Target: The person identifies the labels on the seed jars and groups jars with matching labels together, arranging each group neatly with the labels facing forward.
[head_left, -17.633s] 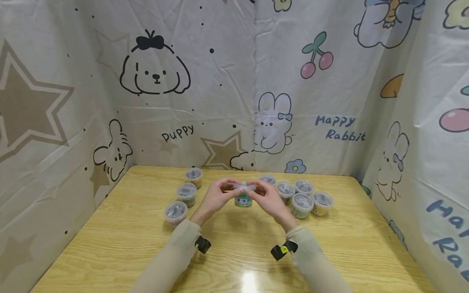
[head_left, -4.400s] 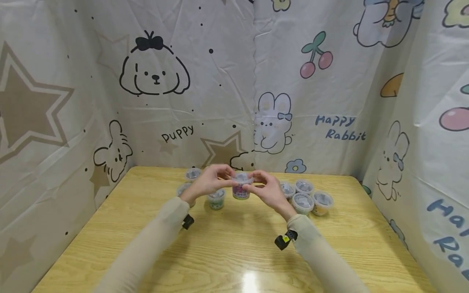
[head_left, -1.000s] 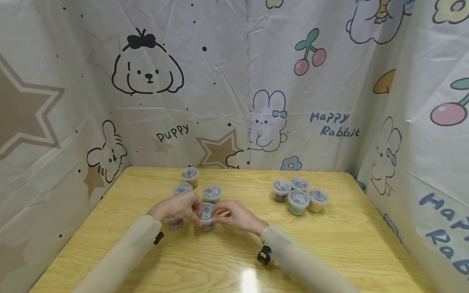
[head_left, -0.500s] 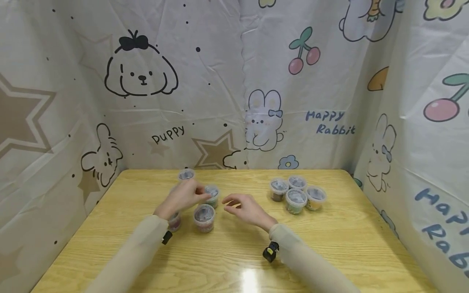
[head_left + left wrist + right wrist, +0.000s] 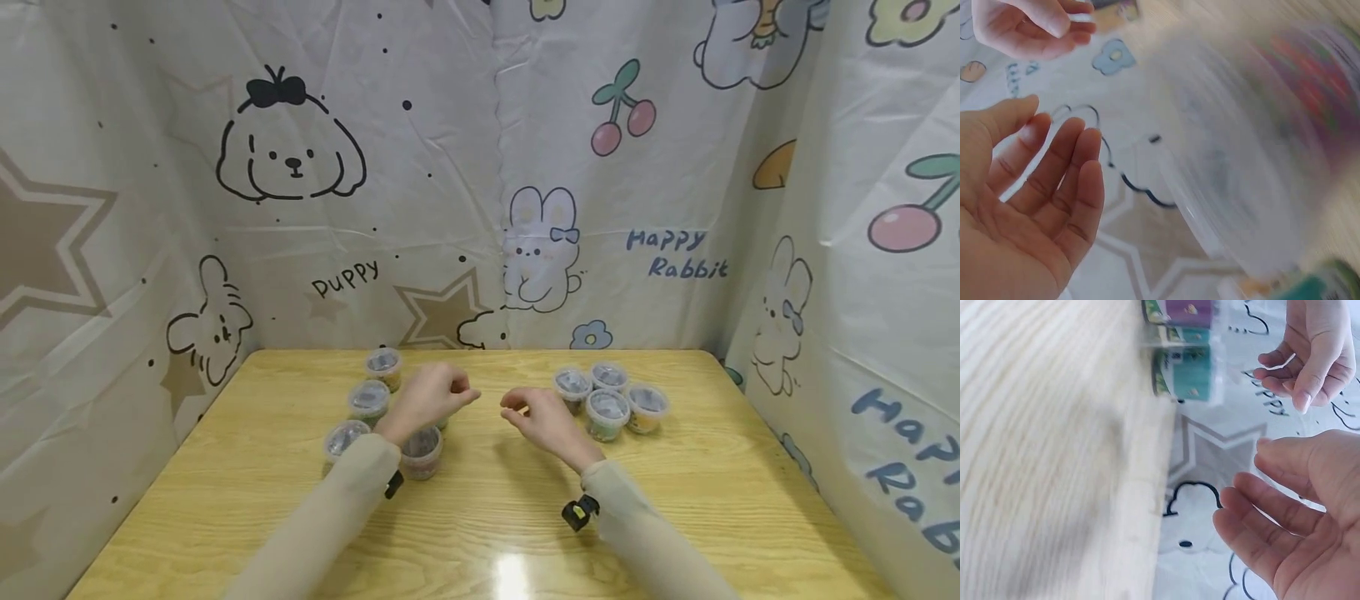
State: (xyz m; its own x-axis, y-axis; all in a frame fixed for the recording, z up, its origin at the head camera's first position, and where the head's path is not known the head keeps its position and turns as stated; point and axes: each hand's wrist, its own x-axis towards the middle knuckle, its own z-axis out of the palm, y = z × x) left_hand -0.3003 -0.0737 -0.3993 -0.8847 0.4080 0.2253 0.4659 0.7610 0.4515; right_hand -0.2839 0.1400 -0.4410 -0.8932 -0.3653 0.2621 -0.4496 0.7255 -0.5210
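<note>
My left hand (image 5: 435,398) hovers over the table, just right of the left group of lidded plastic tubs, fingers loosely bent and holding nothing. Nearest it, partly covered by the wrist, stands a tub (image 5: 422,458) with a clear lid; another behind it is mostly hidden. In the left wrist view a blurred tub (image 5: 1229,144) with a purple label looms beside the palm. Facing the left hand across a gap, my right hand (image 5: 546,423) is also empty, fingers relaxed, left of the right group of tubs. The right wrist view shows a teal-labelled tub (image 5: 1188,374) beyond the hands.
More left-group tubs stand in a slanting row: a back tub (image 5: 384,367), a middle tub (image 5: 369,402) and a front tub (image 5: 347,437). Several tubs cluster at right, including a green one (image 5: 607,414) and an orange one (image 5: 647,408). A printed curtain (image 5: 442,167) encloses the wooden table (image 5: 480,525).
Earlier both hands held a green-labelled tub, then a purple-labelled one. A second ago they gripped a tub at the left group; they let go and moved right. Tubs have shifted from right group to left.
</note>
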